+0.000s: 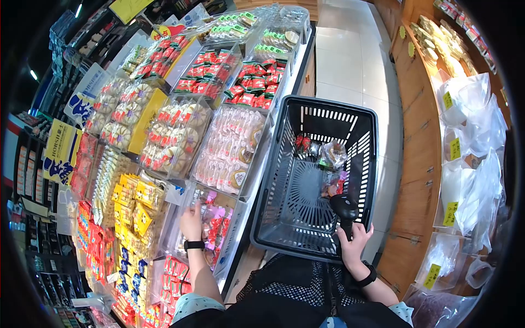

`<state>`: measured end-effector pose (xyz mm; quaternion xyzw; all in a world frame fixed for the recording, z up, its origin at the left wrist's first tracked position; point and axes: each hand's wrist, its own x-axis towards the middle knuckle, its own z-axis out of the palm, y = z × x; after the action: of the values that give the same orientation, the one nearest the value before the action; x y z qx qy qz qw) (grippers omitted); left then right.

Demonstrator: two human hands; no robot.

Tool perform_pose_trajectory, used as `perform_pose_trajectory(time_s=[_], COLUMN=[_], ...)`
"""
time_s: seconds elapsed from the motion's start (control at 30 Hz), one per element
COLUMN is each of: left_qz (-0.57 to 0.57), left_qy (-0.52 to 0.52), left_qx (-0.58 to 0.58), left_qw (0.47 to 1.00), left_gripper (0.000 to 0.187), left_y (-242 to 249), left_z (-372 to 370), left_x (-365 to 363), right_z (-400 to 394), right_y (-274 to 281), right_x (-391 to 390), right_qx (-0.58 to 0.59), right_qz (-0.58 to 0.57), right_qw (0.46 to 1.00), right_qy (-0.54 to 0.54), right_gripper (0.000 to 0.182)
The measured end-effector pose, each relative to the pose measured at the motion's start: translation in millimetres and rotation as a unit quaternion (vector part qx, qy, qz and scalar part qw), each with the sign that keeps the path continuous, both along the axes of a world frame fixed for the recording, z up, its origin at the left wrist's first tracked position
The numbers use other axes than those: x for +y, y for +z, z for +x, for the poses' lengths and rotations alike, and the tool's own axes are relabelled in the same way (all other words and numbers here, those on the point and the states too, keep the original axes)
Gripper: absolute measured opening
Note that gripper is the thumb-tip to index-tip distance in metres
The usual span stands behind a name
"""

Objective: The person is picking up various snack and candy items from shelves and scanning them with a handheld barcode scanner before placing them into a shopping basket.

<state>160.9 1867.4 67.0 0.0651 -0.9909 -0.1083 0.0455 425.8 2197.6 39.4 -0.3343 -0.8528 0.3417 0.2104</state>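
Note:
My left hand [191, 223], a black band at its wrist, reaches over a clear plastic bin [236, 210] of pink and red wrapped sweets [216, 227]. Its fingers are bunched at the bin's clear left edge; I cannot tell what is between them. On the right, my right hand [355, 240] is closed around the black handle [344, 208] at the near end of a black shopping basket [373, 147]. Inside the basket lie a red packet [302, 143], a clear bag of snacks [333, 154] and a pink and red packet [333, 187].
Tiered bins fill the left side, with yellow packets [134, 199], pale pink wrapped pastries [229, 147] and red packets [260, 82]. A tiled aisle [344, 60] runs ahead. Along the right, a wooden shelf unit [413, 186] carries clear plastic bags [470, 191] with yellow labels.

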Motion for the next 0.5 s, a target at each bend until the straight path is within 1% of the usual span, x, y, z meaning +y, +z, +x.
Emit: perform_pose_trajectory(time_s=[0.07, 0.1, 0.13, 0.2, 0.23, 0.27, 0.33, 0.4, 0.47, 0.5], left_qz=[0.126, 0.191, 0.193, 0.149, 0.116, 0.120, 0.229, 0.371, 0.364, 0.305], left_qy=[-0.022, -0.011, -0.022, -0.099, -0.091, -0.100, -0.132, -0.190, -0.311, -0.384], left_qx=[0.005, -0.023, -0.027, 0.118, 0.152, 0.150, 0.217, 0.142, 0.018, -0.018], left_qw=[0.992, 0.981, 0.981, 0.977, 0.977, 0.976, 0.940, 0.898, 0.878, 0.871], left_gripper=[0.044, 0.038, 0.038, 0.039, 0.037, 0.037, 0.034, 0.032, 0.030, 0.030], left_y=[-13, -28, -29, -34, -17, 0, 36, 63, 59, 59], left_z=[-8, -20, -26, -36, -32, -29, -24, -9, 4, 16], left_x=[11, 5, 6, 16, 32, 52, 96, 153, 204, 236], right_z=[3, 2, 1, 1, 1, 1, 0, 0, -1, -2], right_y=[1, 0, 0, -2, -4, -6, -2, 1, 5, 6], right_x=[3, 5, 7, 9, 10, 11, 13, 14, 16, 17], right_qx=[-0.003, 0.001, 0.003, 0.013, 0.022, 0.031, 0.032, 0.025, 0.033, 0.041], right_qz=[-0.003, -0.003, -0.001, 0.004, 0.008, 0.012, 0.005, -0.011, -0.019, -0.025], right_qw=[1.000, 1.000, 1.000, 1.000, 1.000, 0.999, 0.999, 0.999, 0.999, 0.999], right_qy=[-0.010, -0.005, -0.005, -0.013, -0.014, -0.015, -0.016, -0.017, -0.021, -0.018], right_gripper=[0.028, 0.029, 0.030, 0.034, 0.035, 0.036, 0.034, 0.028, 0.028, 0.029])
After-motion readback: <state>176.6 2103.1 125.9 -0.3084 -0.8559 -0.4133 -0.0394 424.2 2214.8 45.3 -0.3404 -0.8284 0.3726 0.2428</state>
